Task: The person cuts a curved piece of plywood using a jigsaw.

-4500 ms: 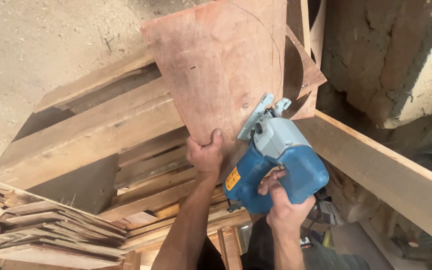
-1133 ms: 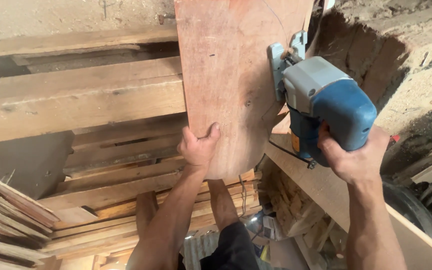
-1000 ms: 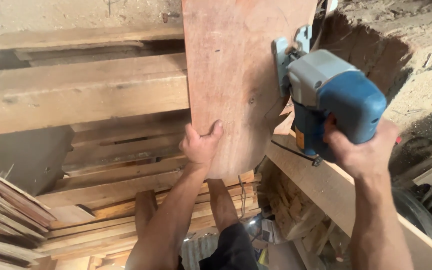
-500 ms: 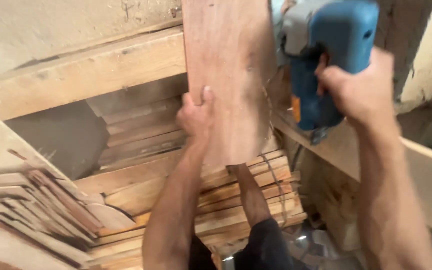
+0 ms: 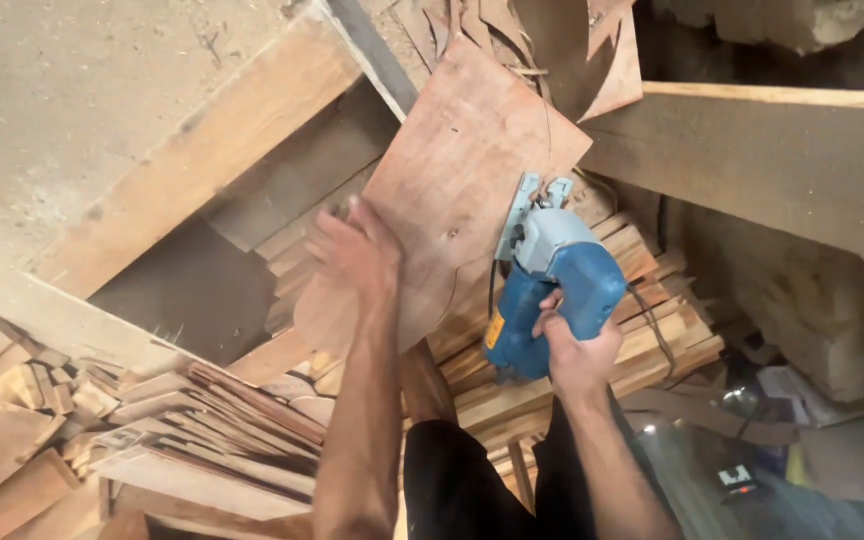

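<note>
Left hand (image 5: 357,255) lay flat, fingers spread, pinning plywood sheet (image 5: 452,190) on stacked slats (image 5: 642,340) | right hand (image 5: 577,350) — grip clamped round blue jigsaw (image 5: 552,285) — blade end at the sheet's edge

Both bare forearms reach forward from the body. The left hand (image 5: 357,255) lies palm down, fingers spread and slightly blurred, wrist straight. The right hand (image 5: 574,350) is curled into a firm grip, knuckles upward, forearm angling in from the lower right.
</note>
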